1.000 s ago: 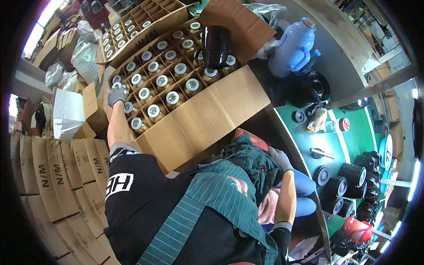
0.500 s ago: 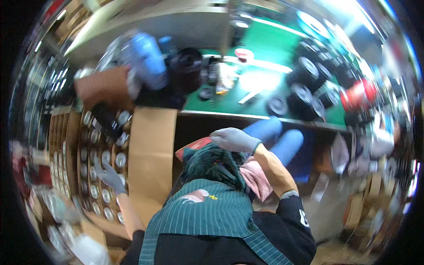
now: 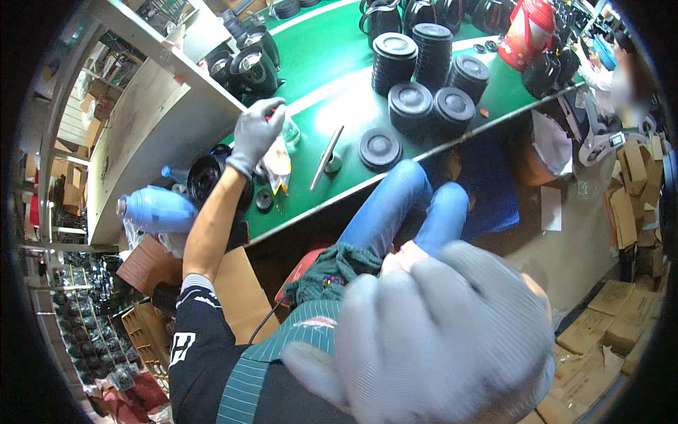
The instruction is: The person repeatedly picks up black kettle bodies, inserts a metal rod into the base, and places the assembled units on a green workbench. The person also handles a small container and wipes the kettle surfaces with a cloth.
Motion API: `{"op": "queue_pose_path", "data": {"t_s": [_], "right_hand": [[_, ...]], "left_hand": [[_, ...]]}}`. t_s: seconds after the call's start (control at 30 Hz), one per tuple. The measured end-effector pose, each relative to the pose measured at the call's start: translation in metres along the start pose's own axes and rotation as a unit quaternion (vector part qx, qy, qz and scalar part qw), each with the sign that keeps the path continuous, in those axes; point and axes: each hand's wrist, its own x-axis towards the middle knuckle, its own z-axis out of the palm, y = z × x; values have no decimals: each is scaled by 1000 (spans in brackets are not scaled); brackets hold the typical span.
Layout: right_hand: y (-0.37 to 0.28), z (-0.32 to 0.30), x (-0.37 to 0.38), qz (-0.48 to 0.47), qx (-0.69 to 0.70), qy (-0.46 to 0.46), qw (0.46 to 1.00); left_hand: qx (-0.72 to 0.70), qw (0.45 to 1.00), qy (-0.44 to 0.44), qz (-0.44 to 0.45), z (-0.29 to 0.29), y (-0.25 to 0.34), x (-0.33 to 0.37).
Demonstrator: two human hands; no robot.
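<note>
My left hand [image 3: 258,136], in a grey glove, reaches over the left part of the green workbench [image 3: 339,78]. Its fingers are curled, and a bit of red shows between them; I cannot make out what they hold. Right beside the fingertips stands a small clear container [image 3: 292,131]. Below it lies a white and yellow packet [image 3: 278,168]. My right hand [image 3: 445,336], gloved likewise, is raised very close to the camera. Its back faces me and the thumb sticks out leftward. The fingertips are hidden, so whether it holds anything does not show.
Stacks of black round discs [image 3: 410,106] and a single disc [image 3: 381,148] stand near the bench's front edge, beside a metal rod [image 3: 327,158]. Black kettles [image 3: 254,71], a red jug [image 3: 527,35] and a blue flask [image 3: 157,208] surround them. Cardboard boxes [image 3: 597,311] lie at right.
My view has swung toward the bench. My left hand has gone from the divided box of round parts to the bench. My right hand has risen from my lap toward the camera.
</note>
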Motion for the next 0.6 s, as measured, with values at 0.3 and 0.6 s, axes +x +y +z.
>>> {"op": "queue_pose_path", "data": {"t_s": [0.3,0.6], "right_hand": [[49,20,-13,103,176,-139,969],[53,104,-95,258,316,-354,842]], "left_hand": [[344,930,-62,-113,33,-171,162],[285,959,-13,0,52,-226,185]]}}
